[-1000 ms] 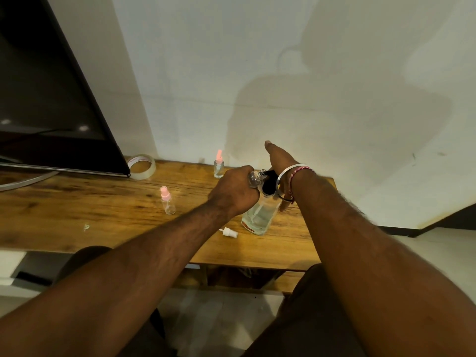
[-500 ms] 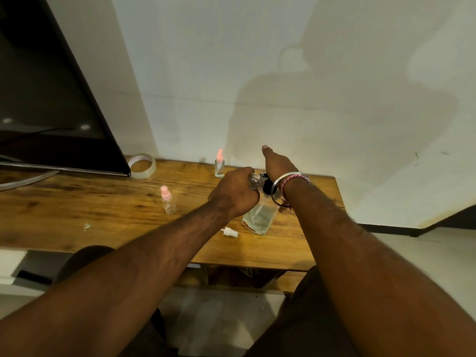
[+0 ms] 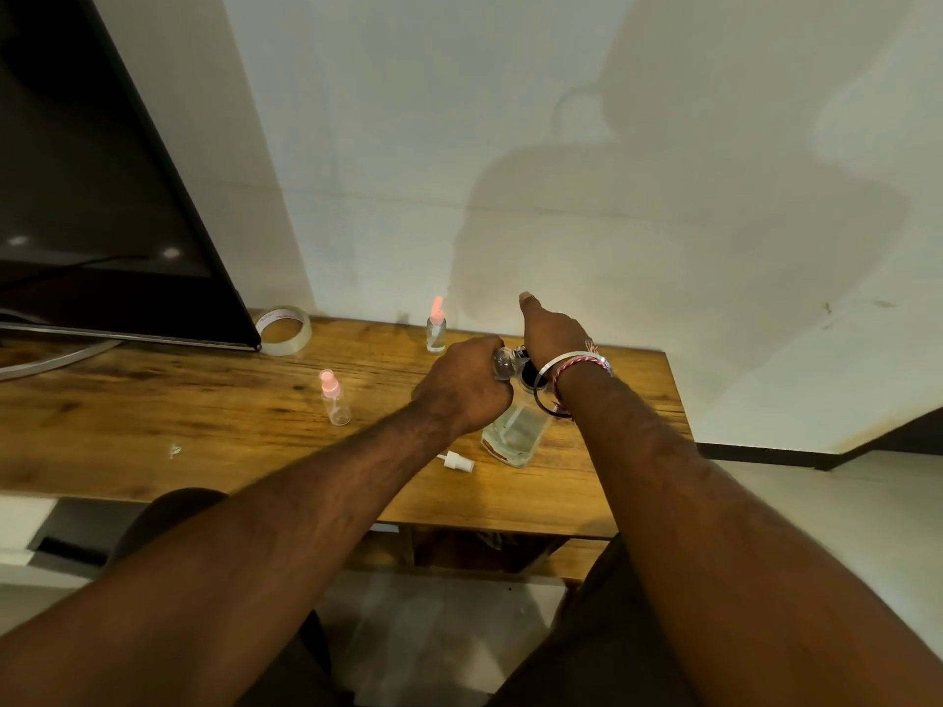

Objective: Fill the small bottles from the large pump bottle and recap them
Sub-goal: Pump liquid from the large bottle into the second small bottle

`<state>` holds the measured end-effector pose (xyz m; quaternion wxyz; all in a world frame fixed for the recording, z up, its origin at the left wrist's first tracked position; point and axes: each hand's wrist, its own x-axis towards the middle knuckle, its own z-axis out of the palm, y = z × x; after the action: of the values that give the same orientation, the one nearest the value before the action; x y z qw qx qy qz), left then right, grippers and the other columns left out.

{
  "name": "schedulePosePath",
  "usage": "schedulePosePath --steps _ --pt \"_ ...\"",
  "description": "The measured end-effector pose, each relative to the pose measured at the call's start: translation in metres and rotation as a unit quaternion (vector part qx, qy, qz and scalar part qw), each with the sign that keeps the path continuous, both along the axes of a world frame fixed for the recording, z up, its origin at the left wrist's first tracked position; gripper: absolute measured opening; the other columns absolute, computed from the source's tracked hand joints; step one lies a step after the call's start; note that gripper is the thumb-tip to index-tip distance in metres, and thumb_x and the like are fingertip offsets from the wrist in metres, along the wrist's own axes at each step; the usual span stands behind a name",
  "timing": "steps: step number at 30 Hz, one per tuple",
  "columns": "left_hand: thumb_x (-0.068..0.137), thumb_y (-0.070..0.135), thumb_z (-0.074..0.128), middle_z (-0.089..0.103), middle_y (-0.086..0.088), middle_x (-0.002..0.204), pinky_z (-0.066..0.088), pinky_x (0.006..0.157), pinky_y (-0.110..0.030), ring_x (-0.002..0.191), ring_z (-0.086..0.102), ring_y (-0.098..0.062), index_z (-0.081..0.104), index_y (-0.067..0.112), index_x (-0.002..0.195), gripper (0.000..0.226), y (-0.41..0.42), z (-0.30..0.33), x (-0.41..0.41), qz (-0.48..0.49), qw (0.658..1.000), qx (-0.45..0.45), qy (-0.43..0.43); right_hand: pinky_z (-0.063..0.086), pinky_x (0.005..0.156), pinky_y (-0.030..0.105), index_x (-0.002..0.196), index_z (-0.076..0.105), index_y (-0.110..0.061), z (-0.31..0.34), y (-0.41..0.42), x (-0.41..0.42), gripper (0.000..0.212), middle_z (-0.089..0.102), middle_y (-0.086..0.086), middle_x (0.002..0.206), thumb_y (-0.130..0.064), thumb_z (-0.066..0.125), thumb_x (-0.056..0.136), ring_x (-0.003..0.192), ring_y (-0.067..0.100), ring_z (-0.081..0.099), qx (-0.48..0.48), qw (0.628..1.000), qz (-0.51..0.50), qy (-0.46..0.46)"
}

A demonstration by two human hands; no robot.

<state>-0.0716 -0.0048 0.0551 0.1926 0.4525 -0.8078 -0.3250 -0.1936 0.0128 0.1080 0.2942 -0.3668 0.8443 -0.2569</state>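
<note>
Holding a small clear bottle (image 3: 502, 363) in a closed grip, the left hand (image 3: 467, 387) tips its rounded glassy end against the black pump head (image 3: 530, 372) of the large pump bottle (image 3: 515, 433). The large bottle is square-shouldered, transparent, partly filled with clear liquid, and stands near the front right of the wooden worktop (image 3: 204, 431), which has a dark streaked grain. The right hand (image 3: 551, 331) rests on top of the pump head, thumb extended upward; whether its fingers are curled around anything cannot be told, since they are hidden. That wrist carries a metal bangle (image 3: 571, 362) and red-and-white thread. A loose white spray cap (image 3: 456, 461) lies on the worktop just in front of the left hand. Two more small clear bottles with pink caps stand upright: one (image 3: 334, 398) left of the hands, one (image 3: 436, 326) near the wall. A roll of clear tape (image 3: 283, 330) lies beside a dark screen (image 3: 92, 196).
</note>
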Motion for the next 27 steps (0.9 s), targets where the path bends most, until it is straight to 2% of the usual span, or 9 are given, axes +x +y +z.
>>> schedulePosePath --steps 3,5,7,9,12,15,18,21,27 --pt "0.087 0.012 0.067 0.063 0.008 0.08 0.056 0.068 -0.033 0.075 0.063 -0.014 0.06 0.02 0.088 0.011 0.001 0.004 0.001 0.003 1.0 -0.004 0.008 0.042 0.086 0.036 0.105 0.059 -0.014 0.006 -0.003 -0.003 0.054 0.062 0.013 0.108 -0.061 0.032 0.101 0.094 0.029 0.058 -0.014 0.993 -0.031 -0.11" --pt "0.086 0.014 0.067 0.064 0.008 0.08 0.057 0.068 -0.035 0.076 0.063 -0.014 0.059 0.024 0.085 0.013 0.0 0.006 0.001 0.003 1.0 -0.008 0.013 0.042 0.077 0.034 0.122 0.054 -0.021 0.013 -0.003 -0.004 0.05 0.059 0.009 0.103 -0.063 0.041 0.098 0.085 0.023 0.058 -0.01 0.979 -0.049 -0.197" --pt "0.085 0.014 0.067 0.063 0.01 0.08 0.059 0.07 -0.037 0.076 0.063 -0.014 0.053 0.03 0.08 0.022 0.0 0.008 0.001 0.005 1.0 -0.012 0.007 0.047 0.092 0.041 0.14 0.047 -0.023 0.015 -0.006 -0.007 0.064 0.059 0.011 0.122 -0.068 0.044 0.094 0.1 0.028 0.061 0.0 0.971 -0.043 -0.237" --pt "0.084 0.012 0.067 0.062 0.01 0.079 0.059 0.07 -0.037 0.076 0.063 -0.015 0.051 0.031 0.078 0.025 0.001 0.009 0.001 0.007 1.0 -0.011 0.005 0.04 0.106 0.048 0.148 0.04 -0.025 0.012 -0.009 -0.011 0.073 0.053 0.012 0.138 -0.071 0.044 0.092 0.117 0.035 0.056 0.009 0.971 -0.036 -0.236" --pt "0.085 0.012 0.068 0.063 0.009 0.08 0.058 0.069 -0.035 0.077 0.063 -0.015 0.056 0.027 0.083 0.02 0.002 0.008 0.0 0.009 1.0 -0.007 0.016 0.047 0.085 0.038 0.145 0.044 -0.02 0.008 -0.007 -0.014 0.064 0.059 0.011 0.125 -0.063 0.043 0.097 0.104 0.026 0.062 -0.002 0.97 -0.054 -0.236" --pt "0.085 0.01 0.068 0.061 0.011 0.078 0.056 0.068 -0.033 0.076 0.063 -0.015 0.051 0.031 0.078 0.028 0.002 0.008 0.0 0.009 1.0 -0.007 0.017 0.042 0.07 0.034 0.143 0.047 -0.019 0.008 -0.004 -0.011 0.06 0.058 0.005 0.11 -0.06 0.042 0.1 0.082 0.012 0.056 -0.008 0.979 -0.045 -0.199" --pt "0.087 0.01 0.069 0.061 0.01 0.079 0.054 0.069 -0.032 0.079 0.064 -0.017 0.054 0.027 0.083 0.022 0.002 0.009 0.0 0.003 1.0 -0.005 0.015 0.038 0.063 0.029 0.144 0.046 -0.018 0.007 -0.005 -0.011 0.059 0.056 0.006 0.118 -0.058 0.039 0.102 0.112 0.017 0.058 -0.006 0.982 -0.043 -0.186" --pt "0.087 0.01 0.07 0.06 0.011 0.079 0.054 0.069 -0.032 0.077 0.061 -0.013 0.054 0.028 0.082 0.024 0.002 0.008 0.0 0.004 1.0 -0.005 0.017 0.035 0.072 0.03 0.14 0.05 -0.015 0.006 -0.005 -0.009 0.058 0.055 0.011 0.138 -0.057 0.037 0.102 0.116 0.023 0.057 -0.005 0.986 -0.036 -0.165" --pt "0.085 0.006 0.069 0.063 0.006 0.081 0.057 0.069 -0.034 0.077 0.063 -0.015 0.061 0.02 0.088 0.017 0.001 0.004 0.001 0.006 1.0 0.005 0.012 0.037 0.098 0.038 0.132 0.058 -0.01 0.0 -0.005 -0.005 0.061 0.056 0.019 0.137 -0.054 0.025 0.104 0.116 0.033 0.054 0.0 0.999 0.009 -0.053"
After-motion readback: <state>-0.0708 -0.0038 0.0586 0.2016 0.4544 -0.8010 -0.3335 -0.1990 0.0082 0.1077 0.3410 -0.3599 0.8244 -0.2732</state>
